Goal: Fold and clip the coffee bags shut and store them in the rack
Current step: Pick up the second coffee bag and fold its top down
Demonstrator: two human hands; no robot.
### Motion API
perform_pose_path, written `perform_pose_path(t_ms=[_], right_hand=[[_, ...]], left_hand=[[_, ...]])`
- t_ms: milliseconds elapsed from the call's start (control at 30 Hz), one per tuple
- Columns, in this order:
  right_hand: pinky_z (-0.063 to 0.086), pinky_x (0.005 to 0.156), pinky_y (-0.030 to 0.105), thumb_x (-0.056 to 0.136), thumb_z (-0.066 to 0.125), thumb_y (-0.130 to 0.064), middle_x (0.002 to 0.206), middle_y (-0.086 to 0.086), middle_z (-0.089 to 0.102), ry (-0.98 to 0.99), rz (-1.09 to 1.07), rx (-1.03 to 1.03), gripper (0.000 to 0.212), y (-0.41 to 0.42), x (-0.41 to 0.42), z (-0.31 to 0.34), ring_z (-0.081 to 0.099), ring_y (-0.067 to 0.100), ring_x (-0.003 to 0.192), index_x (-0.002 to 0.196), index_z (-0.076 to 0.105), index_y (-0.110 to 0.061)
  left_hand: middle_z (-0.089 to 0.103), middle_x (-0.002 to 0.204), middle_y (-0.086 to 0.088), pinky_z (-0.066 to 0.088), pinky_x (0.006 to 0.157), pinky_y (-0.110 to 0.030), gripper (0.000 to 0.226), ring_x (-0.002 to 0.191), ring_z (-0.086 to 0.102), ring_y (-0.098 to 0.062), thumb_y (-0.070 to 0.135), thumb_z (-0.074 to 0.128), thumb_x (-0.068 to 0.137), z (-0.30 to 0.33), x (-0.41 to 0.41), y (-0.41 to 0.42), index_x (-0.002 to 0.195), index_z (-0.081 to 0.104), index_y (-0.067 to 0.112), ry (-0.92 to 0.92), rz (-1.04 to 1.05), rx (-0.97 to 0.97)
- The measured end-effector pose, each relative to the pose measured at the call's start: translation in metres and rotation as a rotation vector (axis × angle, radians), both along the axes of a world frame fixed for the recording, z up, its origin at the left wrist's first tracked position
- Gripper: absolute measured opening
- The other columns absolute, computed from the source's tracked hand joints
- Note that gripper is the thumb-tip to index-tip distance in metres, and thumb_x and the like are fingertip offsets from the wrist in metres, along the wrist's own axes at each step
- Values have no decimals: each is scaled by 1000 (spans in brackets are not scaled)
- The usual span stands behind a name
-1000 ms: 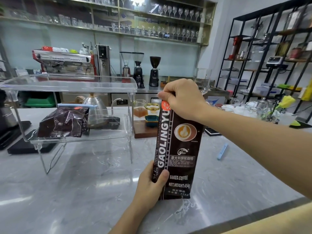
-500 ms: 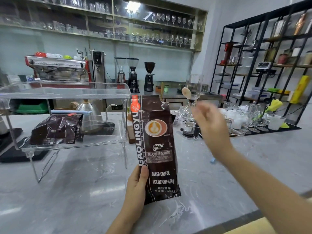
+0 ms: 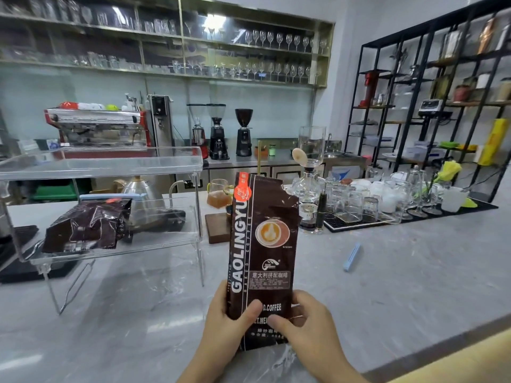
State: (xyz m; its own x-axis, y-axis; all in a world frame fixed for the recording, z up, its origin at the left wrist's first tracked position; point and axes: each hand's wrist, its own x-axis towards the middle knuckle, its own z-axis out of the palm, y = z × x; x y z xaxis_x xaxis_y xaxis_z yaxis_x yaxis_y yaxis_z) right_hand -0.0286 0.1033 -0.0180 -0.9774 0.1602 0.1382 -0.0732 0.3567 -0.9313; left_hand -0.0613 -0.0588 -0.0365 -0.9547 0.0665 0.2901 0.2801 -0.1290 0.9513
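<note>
Left hand: your left hand (image 3: 225,324) grips the lower left edge of the coffee bag (image 3: 262,252), thumb curled over the front, fingers behind it.
Right hand: your right hand (image 3: 307,330) grips the lower right of the same bag, thumb laid across the printed front near the bottom.
Coffee bag: dark brown, marked GAOLINGYU, held upright in front of you with its base at or just above the marble counter (image 3: 401,286); whether it touches you cannot tell. The top is unfolded, with a ragged, torn upper right corner.
Second bag: another dark coffee bag (image 3: 85,226) lies on its side on the lower shelf of the clear acrylic rack (image 3: 110,164), left of the bag you hold. A light blue strip (image 3: 106,196) sits along its top edge.
Clip: a light blue sealing clip (image 3: 351,257) lies flat on the counter to the right of your bag, well apart from both hands.
Behind: a steel kettle (image 3: 141,189) shows through the rack.
</note>
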Motion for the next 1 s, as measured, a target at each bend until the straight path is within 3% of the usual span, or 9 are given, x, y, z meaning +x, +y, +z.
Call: perform_pose_path(t_ms=[133,200,267,333,433,567,700,867,1000], right_hand=[[53,91,33,61,77,-52,107,-12,71,45,68,25,51,8,-1,14,65,9,102,106,63,-33],[51,96,30,66,80,-47,116,-10,69,110,133,-107,61,10,-3,28,64,8,111,120,55,-29],[53,89,22,73,82,-38,112,-10,73,189,141,-230,55,11,-4,47,68,6,105,119,56,-23],[54,78,15,70,77,-34,102,-13,76,243,129,-298,44,13,-2,65,71,3,94,110,62,-22],[55,72,18,69,75,-34,95,-7,78,282,154,-323,37,13,3,77,73,7,87,102,66,-19],[53,73,16,76,63,-39,97,-4,77,331,198,-363,38,7,11,80,72,6,90,107,65,-17],[49,83,12,88,45,-40,107,-9,74,363,260,-299,40,3,18,83,68,2,102,120,58,-21],[53,71,17,92,50,-41,89,-17,76,532,103,75,26,16,20,90,71,1,85,103,69,-28],[58,70,24,86,58,-39,83,-8,78,466,180,-83,20,17,19,93,74,10,78,90,74,-27]], left_hand=[[79,103,-11,61,75,-31,56,95,76,-25,34,83,63,5,1,-3,113,67,16,-2,-22,29],[79,102,-15,61,72,-31,61,93,77,-29,29,85,59,7,2,-4,114,67,12,-28,-81,38],[79,99,-18,60,71,-32,66,90,77,-31,22,88,56,9,4,-3,116,66,9,-48,-155,13],[78,103,-20,61,79,-41,63,95,76,-36,18,90,59,14,8,-2,118,67,12,-39,-212,-35],[78,107,-16,59,89,-44,59,103,73,-38,23,90,62,34,14,-2,116,68,19,26,-186,-87],[80,97,-6,60,71,-24,49,88,77,-19,32,85,56,88,22,4,103,70,27,121,-96,-19],[81,82,2,59,63,-20,24,74,77,-11,30,91,68,119,32,16,80,73,40,212,-15,-30],[81,82,-1,60,62,-22,18,74,78,-14,23,87,68,121,39,19,80,76,31,224,47,-48],[81,77,0,59,59,-23,11,70,78,-14,23,84,68,124,38,18,74,78,30,183,44,-6]])
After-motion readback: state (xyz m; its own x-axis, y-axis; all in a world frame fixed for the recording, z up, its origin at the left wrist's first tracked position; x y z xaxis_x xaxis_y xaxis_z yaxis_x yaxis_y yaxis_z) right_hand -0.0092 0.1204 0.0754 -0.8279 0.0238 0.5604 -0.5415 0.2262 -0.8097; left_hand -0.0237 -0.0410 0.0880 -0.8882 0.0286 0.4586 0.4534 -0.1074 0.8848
